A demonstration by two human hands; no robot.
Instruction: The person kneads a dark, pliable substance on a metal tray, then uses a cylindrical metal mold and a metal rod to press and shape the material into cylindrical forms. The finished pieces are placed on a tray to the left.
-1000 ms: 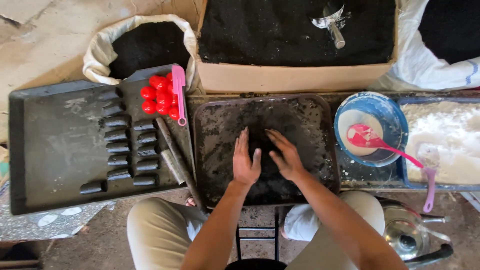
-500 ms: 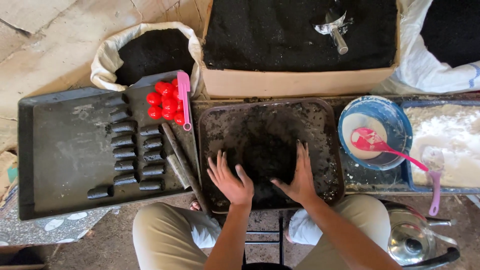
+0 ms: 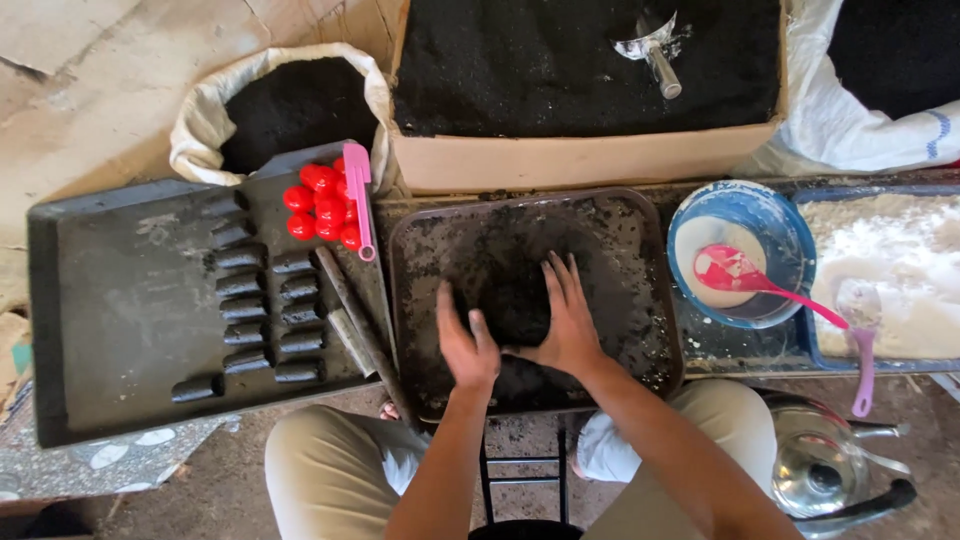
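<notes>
Hands working a dark, damp charcoal mound [image 3: 510, 300] in the rectangular black metal tray [image 3: 620, 240]: right hand [image 3: 568, 320] pressing flat, fingers spread; left hand [image 3: 465, 345] open, cupping its edge.

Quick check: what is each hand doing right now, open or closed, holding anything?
Left hand: open, edge-on against the dark mound in the tray, gripping nothing.
Right hand: open, flat on the mound, gripping nothing.

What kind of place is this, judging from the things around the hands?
Probably a small, informal workshop for hand-pressing black powder into pieces. The hands knead a dark mound on a tray, a cardboard box and sack hold black powder, and formed black cylinders lie in rows on a second tray.
</notes>
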